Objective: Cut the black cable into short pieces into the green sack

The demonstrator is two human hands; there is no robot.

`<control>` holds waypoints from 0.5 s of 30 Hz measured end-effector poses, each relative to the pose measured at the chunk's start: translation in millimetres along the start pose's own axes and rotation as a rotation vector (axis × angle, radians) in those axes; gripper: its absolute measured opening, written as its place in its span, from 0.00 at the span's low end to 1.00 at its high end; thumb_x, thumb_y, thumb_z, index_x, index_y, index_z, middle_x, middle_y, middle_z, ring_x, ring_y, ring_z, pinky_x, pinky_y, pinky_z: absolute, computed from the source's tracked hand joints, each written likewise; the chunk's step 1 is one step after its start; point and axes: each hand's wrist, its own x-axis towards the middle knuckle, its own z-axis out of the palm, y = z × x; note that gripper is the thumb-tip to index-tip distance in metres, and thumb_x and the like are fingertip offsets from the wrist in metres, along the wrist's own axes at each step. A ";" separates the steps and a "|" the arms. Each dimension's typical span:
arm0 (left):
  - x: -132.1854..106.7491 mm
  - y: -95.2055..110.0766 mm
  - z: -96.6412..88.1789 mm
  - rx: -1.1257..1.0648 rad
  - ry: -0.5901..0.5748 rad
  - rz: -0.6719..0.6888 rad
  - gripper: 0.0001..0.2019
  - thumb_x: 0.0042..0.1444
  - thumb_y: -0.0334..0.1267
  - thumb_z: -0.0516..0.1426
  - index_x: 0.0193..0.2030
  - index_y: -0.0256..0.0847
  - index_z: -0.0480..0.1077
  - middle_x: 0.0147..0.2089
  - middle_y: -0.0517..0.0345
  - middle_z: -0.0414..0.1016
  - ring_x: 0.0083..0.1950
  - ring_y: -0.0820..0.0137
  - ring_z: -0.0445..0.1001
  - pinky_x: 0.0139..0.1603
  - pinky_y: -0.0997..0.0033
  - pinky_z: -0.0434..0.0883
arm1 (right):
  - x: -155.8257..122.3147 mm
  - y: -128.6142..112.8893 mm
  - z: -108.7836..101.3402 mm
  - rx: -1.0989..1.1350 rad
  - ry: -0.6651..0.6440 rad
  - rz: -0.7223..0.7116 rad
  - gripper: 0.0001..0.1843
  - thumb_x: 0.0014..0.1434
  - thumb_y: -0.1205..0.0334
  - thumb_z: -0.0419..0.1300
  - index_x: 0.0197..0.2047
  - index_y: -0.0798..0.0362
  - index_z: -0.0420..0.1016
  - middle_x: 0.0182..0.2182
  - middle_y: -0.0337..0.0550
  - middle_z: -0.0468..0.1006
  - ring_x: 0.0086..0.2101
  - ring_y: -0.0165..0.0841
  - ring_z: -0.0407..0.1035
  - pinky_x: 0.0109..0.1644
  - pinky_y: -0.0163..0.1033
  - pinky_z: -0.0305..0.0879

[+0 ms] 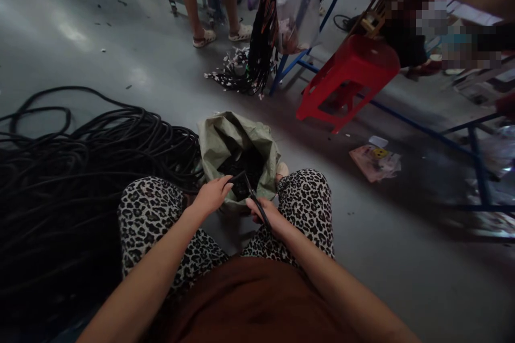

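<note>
I sit with my knees in leopard-print trousers on either side of a green woven sack (225, 139) that stands open on the floor, with dark pieces inside it. My left hand (211, 195) is closed on one end of a black cable piece (246, 188) just over the sack's near rim. My right hand (266, 214) grips the same cable lower down, and the cable runs across its palm toward me. Both hands are close together between my knees.
A big heap of black cable (80, 171) fills the floor at my left. A red plastic stool (350, 77) stands tilted by a blue metal frame (406, 118). Another person's legs in sandals (221, 35) are at the back, near hanging cable bundles (261, 37) and a plastic bag (298, 5). Papers (376, 161) lie on the floor.
</note>
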 end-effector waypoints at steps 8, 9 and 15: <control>-0.6 -5.1 16.0 -0.058 0.043 0.041 0.18 0.61 0.42 0.48 0.55 0.41 0.67 0.52 0.52 0.73 0.54 0.66 0.70 0.57 0.67 0.66 | 7.9 4.7 0.9 -0.129 0.083 -0.036 0.18 0.43 0.50 0.69 0.28 0.55 0.72 0.23 0.38 0.71 0.22 0.27 0.65 0.23 0.30 0.60; 0.0 -4.9 17.5 -0.057 0.041 0.042 0.18 0.61 0.42 0.48 0.54 0.41 0.67 0.52 0.52 0.73 0.54 0.66 0.70 0.57 0.67 0.66 | 8.5 4.5 0.8 -0.134 0.087 -0.035 0.18 0.43 0.51 0.69 0.28 0.55 0.72 0.23 0.38 0.71 0.22 0.28 0.65 0.24 0.30 0.60; 0.1 -3.0 20.3 -0.043 0.032 0.029 0.19 0.61 0.43 0.47 0.55 0.42 0.67 0.53 0.53 0.73 0.54 0.67 0.70 0.57 0.68 0.66 | 9.5 4.9 0.5 -0.081 0.111 -0.003 0.14 0.41 0.58 0.70 0.27 0.55 0.72 0.20 0.37 0.70 0.23 0.29 0.65 0.25 0.31 0.60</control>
